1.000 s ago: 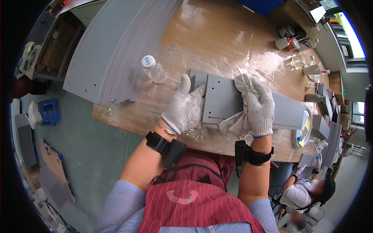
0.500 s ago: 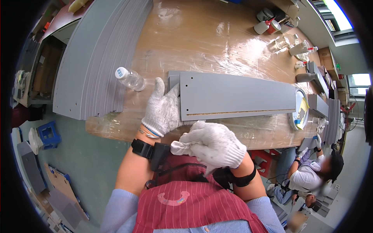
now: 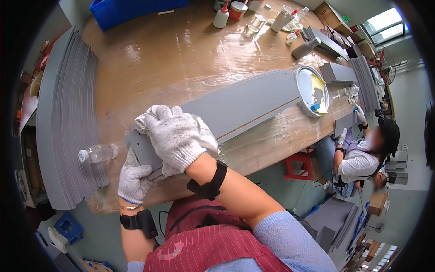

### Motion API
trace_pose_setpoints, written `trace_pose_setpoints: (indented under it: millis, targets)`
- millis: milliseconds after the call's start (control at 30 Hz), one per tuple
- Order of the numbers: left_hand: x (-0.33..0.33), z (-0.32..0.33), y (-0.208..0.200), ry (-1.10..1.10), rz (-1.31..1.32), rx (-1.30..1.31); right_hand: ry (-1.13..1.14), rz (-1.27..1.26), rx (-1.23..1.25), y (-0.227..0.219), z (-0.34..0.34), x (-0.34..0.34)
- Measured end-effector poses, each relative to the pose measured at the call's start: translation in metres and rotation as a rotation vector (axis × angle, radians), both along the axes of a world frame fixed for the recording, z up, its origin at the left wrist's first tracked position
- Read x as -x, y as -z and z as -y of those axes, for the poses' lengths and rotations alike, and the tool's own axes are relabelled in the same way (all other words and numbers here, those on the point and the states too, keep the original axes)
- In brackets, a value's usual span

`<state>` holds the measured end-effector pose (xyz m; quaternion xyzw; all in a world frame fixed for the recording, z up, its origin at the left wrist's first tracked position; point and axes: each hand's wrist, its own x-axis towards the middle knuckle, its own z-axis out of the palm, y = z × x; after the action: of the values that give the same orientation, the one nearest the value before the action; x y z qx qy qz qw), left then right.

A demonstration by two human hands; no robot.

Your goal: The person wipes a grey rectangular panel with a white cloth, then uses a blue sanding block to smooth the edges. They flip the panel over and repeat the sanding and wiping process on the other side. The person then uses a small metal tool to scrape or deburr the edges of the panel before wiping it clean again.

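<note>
A long grey board [image 3: 247, 99] with a brown raw groove along its near edge lies slantwise on the table, apparently over another grey piece at its left end. My left hand [image 3: 136, 176], in a white knit glove, grips that left end, its thumb at the edge and its other fingers mostly hidden. Over the same end, my gloved right hand [image 3: 176, 135] presses a bunched white cloth [image 3: 206, 135] onto the board's face; the cloth spreads out on both sides of the fingers. A clear bottle [image 3: 102, 153] with a white cap lies left of my hands.
Stacked grey boards [image 3: 68, 113] stand at the left. A round lid [image 3: 302, 90] bearing a yellow sheet lies beyond the board's right end. Bottles and tubs [image 3: 238, 11] and a blue bin [image 3: 131, 11] stand at the back. A co-worker [image 3: 362, 154] sits at the right.
My right hand has moved from the board's near edge up onto its left end with the cloth. My left hand has closed around that end. The board now slants, and the view has shifted.
</note>
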<state>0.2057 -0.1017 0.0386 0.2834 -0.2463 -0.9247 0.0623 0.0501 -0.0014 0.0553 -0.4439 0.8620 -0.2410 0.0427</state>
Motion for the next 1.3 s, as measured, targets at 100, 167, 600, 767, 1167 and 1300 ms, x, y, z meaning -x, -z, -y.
trace_pose_setpoints:
  millis: [100, 167, 600, 767, 1167, 1300]
  targets:
    - [0.004, -0.001, -0.003, 0.037, -0.022, 0.039, 0.139, -0.011, -0.021, -0.002, -0.038, 0.053]
    - [0.003, 0.0, -0.001, 0.053, -0.016, 0.067, 0.245, -0.066, -0.02, 0.003, -0.07, 0.088]
    - [0.005, -0.012, 0.004, -0.046, 0.089, 0.194, 0.713, -0.032, -0.106, 0.04, -0.291, 0.312]
    - [0.015, -0.017, 0.002, -0.085, 0.094, 0.157, 0.699, 0.518, -0.098, 0.085, -0.371, 0.306]
    - [0.027, -0.036, -0.06, -0.129, 0.19, 0.559, 0.267, -0.031, 0.276, -0.003, -0.36, 0.263]
    - [0.029, -0.052, -0.091, -0.039, 0.041, 0.676, -0.151, -0.281, 0.024, -0.076, -0.267, 0.247]
